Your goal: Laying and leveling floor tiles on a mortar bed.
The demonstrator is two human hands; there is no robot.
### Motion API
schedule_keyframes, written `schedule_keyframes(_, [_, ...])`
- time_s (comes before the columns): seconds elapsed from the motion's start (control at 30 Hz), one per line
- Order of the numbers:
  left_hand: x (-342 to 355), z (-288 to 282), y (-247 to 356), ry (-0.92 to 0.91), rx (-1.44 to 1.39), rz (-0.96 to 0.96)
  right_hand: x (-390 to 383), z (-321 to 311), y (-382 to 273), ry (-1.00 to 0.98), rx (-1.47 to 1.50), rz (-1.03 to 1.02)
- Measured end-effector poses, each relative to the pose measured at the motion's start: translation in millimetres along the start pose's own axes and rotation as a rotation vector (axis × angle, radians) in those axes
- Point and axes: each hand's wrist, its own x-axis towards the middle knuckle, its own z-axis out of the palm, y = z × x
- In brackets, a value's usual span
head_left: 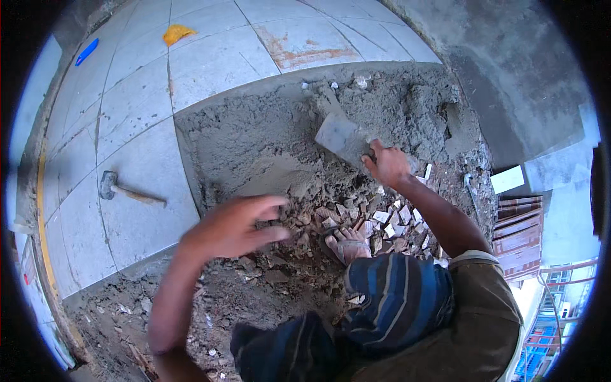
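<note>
My right hand point(390, 167) grips the handle end of a flat, mortar-smeared trowel point(338, 135). Its blade lies against the wet grey mortar point(251, 130), pointing up and to the left. Slightly smeared by motion, my left hand point(232, 226) hovers over the near side of the mortar, thumb and fingers apart, with nothing in it. Further left, a mallet point(109, 185) with a wooden handle rests on the laid grey floor tiles point(143, 219).
Broken tile pieces point(400, 219) and rubble surround my sandalled foot point(347, 245). A yellow-orange item point(178, 34) and a blue object point(87, 52) lie on the far tiles. To the right are a white tile point(508, 180) and stacked brown tiles point(519, 235).
</note>
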Motion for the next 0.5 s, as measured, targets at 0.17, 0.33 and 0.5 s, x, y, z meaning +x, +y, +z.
schedule_keyframes(0.17, [-120, -45, -63, 0.121, 0.221, -0.316, 36, 17, -24, -0.126, -0.132, -0.042])
schedule_keyframes(0.33, [-222, -22, -87, 0.500, -0.446, -0.720, 137, 32, -12, -0.190, -0.167, -0.023])
schedule_keyframes(0.5, [-243, 38, -39, 0.586, -0.613, -0.844, 221, 56, 50, -0.199, -0.241, -0.020])
